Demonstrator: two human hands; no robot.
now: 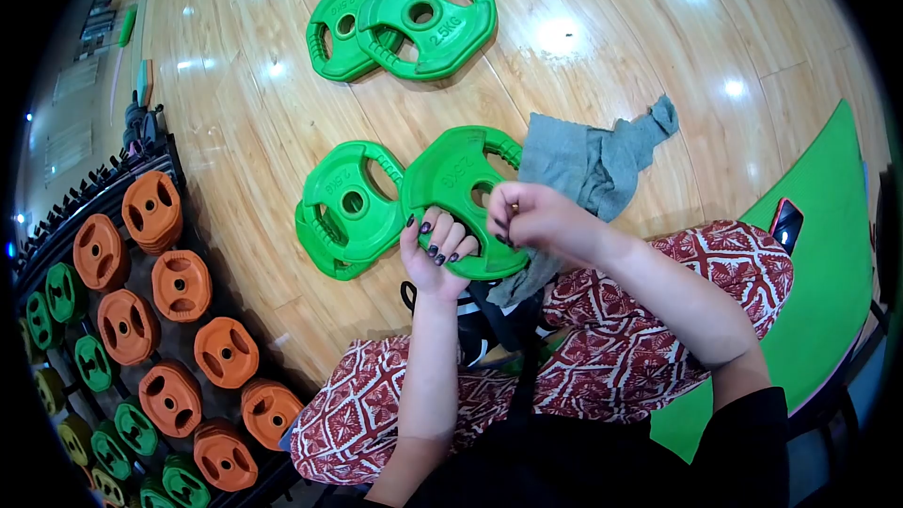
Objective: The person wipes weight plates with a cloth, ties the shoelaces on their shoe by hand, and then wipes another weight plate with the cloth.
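Note:
A green 2.5 kg weight plate (449, 167) sits in front of my legs, its face towards me. My left hand (435, 252) is closed at the plate's lower left grip, fingers curled with dark-painted nails showing. Over the plate's right side, near its centre hole, my right hand (524, 214) is curled into a fist; what it holds, if anything, is hidden. A grey cloth (588, 165) lies crumpled beyond the right wrist, and part of it shows below that wrist. Left of this plate, two more green plates (353, 200) overlap on the floor.
Two green plates (428, 19) overlap farther out on the wooden floor (602, 0). A rack at left carries orange plates (127, 327) and smaller green ones (94, 363). A phone (786, 224) rests on the green mat (828, 282) at right, beside my patterned trousers (602, 357).

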